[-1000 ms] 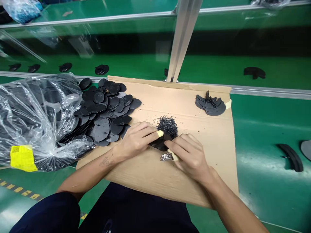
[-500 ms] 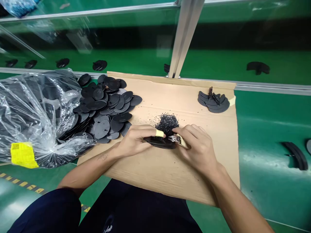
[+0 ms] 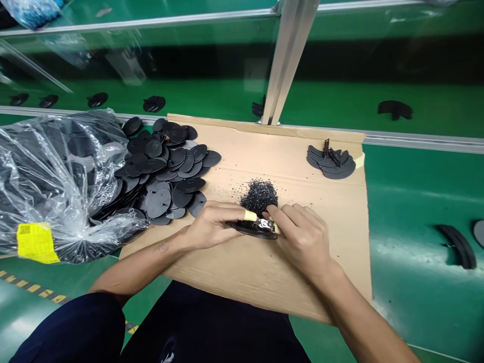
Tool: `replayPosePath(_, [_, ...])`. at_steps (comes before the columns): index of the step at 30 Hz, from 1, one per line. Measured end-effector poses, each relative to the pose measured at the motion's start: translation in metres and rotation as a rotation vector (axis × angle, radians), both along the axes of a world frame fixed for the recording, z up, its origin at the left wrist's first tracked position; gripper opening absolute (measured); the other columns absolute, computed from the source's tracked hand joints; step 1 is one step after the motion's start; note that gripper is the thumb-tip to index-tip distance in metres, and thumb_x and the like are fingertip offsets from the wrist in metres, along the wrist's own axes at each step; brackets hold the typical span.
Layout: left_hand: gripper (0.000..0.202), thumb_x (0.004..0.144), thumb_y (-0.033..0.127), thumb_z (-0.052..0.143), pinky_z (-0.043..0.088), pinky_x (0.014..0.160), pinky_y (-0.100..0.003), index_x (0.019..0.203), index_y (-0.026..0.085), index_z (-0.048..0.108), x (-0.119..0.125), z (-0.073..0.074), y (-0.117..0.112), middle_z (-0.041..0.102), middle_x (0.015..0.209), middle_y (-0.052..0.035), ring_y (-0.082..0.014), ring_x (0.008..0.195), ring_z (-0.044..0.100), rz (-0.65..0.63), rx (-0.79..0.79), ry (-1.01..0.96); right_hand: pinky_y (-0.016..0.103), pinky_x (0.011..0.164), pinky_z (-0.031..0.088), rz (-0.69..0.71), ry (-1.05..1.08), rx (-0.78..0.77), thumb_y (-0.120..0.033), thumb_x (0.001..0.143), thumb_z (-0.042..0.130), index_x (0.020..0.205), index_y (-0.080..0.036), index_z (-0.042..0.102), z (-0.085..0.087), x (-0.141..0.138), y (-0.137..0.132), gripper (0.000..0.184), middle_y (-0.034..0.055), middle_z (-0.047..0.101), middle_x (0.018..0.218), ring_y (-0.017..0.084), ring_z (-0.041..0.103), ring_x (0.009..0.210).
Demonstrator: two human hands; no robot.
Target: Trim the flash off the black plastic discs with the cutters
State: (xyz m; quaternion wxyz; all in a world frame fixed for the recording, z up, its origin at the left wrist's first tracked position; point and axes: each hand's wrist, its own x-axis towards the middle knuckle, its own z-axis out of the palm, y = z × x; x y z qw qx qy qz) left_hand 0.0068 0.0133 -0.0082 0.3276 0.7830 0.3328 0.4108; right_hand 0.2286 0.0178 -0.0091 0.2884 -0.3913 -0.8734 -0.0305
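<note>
My left hand (image 3: 215,224) pinches a black oval plastic disc (image 3: 254,232) by its left end; a yellow wrap covers the tip of one finger. Closed around a pair of nippers (image 3: 266,223), my right hand (image 3: 302,234) keeps their metal jaws over the disc, close to the left fingertip. Whether the jaws touch the disc I cannot tell. Just beyond both hands lies a heap of small black plastic bits (image 3: 260,195). All this is above a sheet of cardboard (image 3: 234,272).
Left of my hands a pile of black oval discs (image 3: 170,161) spills from a clear plastic bag (image 3: 64,176) with a yellow label. Several stacked discs (image 3: 333,162) lie at the cardboard's far right. A metal post (image 3: 289,63) rises behind it. Other black pieces (image 3: 457,247) rest on the green surface.
The nippers have moved left, from beside the disc's right end to over it. Both hands and the disc sit slightly lower in the picture.
</note>
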Motion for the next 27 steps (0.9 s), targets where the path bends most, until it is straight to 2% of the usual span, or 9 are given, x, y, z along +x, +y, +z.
replayPosePath(4, [0.014,0.093,0.023,0.071,0.048,0.055,-0.018,0.101,0.013,0.076,0.000,0.000,0.000,0.072,0.075,-0.0042,-0.0090,0.061,0.063,-0.007,0.006,-0.017,0.030,0.059,0.032,-0.007,-0.022,-0.068,-0.003,0.092,0.053,0.089,-0.017,0.070,-0.001,0.001,-0.003,0.023,-0.0006,0.059,0.062,0.014,0.047,0.058])
replayPosePath(8, [0.017,0.092,0.027,0.073,0.053,0.058,-0.019,0.103,0.014,0.075,-0.001,0.001,0.001,0.075,0.079,-0.0049,-0.0107,0.065,0.068,0.007,0.017,0.005,0.029,0.057,0.034,-0.002,0.040,-0.166,-0.004,0.089,0.052,0.088,-0.017,0.071,-0.005,0.004,-0.003,0.023,0.0004,0.062,0.065,0.014,0.050,0.058])
replayPosePath(12, [0.020,0.092,0.024,0.072,0.060,0.073,-0.024,0.110,0.016,0.073,-0.004,0.002,0.004,0.078,0.091,-0.0077,-0.0150,0.081,0.074,0.029,0.051,0.002,0.030,0.059,0.032,-0.075,-0.012,-0.086,-0.001,0.085,0.050,0.091,-0.018,0.069,-0.004,0.004,0.001,0.026,0.0013,0.059,0.067,0.016,0.047,0.062])
replayPosePath(15, [0.018,0.094,0.023,0.068,0.057,0.066,-0.024,0.110,0.015,0.071,-0.004,0.002,0.007,0.075,0.084,-0.0059,-0.0139,0.074,0.069,-0.002,0.125,0.105,0.033,0.062,0.032,-0.098,-0.109,-0.015,-0.001,0.085,0.050,0.099,-0.016,0.068,-0.002,0.003,0.003,0.027,0.0041,0.061,0.073,0.020,0.048,0.069])
replayPosePath(18, [0.015,0.098,0.022,0.061,0.054,0.064,-0.025,0.108,0.014,0.069,-0.005,0.000,0.010,0.071,0.082,-0.0055,-0.0145,0.072,0.065,0.002,0.173,0.219,0.033,0.063,0.032,-0.099,-0.149,-0.043,-0.002,0.087,0.051,0.106,-0.015,0.066,-0.002,0.004,0.004,0.028,0.0059,0.064,0.078,0.021,0.050,0.074])
replayPosePath(21, [0.016,0.098,0.024,0.061,0.056,0.067,-0.027,0.109,0.014,0.066,-0.005,0.000,0.012,0.072,0.088,-0.0067,-0.0158,0.077,0.067,0.063,0.137,0.226,0.032,0.064,0.037,-0.084,-0.003,-0.149,-0.011,0.092,0.055,0.109,-0.018,0.064,-0.002,0.007,0.007,0.021,0.0057,0.066,0.082,0.021,0.054,0.074])
replayPosePath(23, [0.015,0.098,0.026,0.061,0.057,0.067,-0.028,0.110,0.016,0.065,-0.005,0.003,0.014,0.072,0.090,-0.0064,-0.0170,0.078,0.069,0.080,0.112,0.243,0.032,0.064,0.043,0.000,0.188,-0.251,-0.023,0.094,0.060,0.110,-0.020,0.062,0.000,0.008,0.009,0.016,0.0059,0.067,0.086,0.021,0.058,0.075])
replayPosePath(25, [0.012,0.098,0.025,0.061,0.059,0.069,-0.029,0.108,0.021,0.064,-0.004,0.011,0.016,0.071,0.091,-0.0050,-0.0185,0.081,0.070,0.031,0.119,0.290,0.031,0.064,0.046,0.109,0.358,-0.332,-0.028,0.095,0.063,0.106,-0.022,0.061,0.003,0.007,0.008,0.013,0.0049,0.066,0.085,0.020,0.060,0.075])
replayPosePath(27, [0.011,0.096,0.021,0.063,0.060,0.073,-0.028,0.107,0.025,0.063,-0.003,0.023,0.021,0.071,0.090,-0.0027,-0.0185,0.084,0.071,-0.068,0.131,0.361,0.029,0.060,0.045,0.164,0.453,-0.302,-0.021,0.096,0.060,0.097,-0.023,0.061,0.005,0.006,0.007,0.003,0.0016,0.060,0.075,0.017,0.057,0.066])
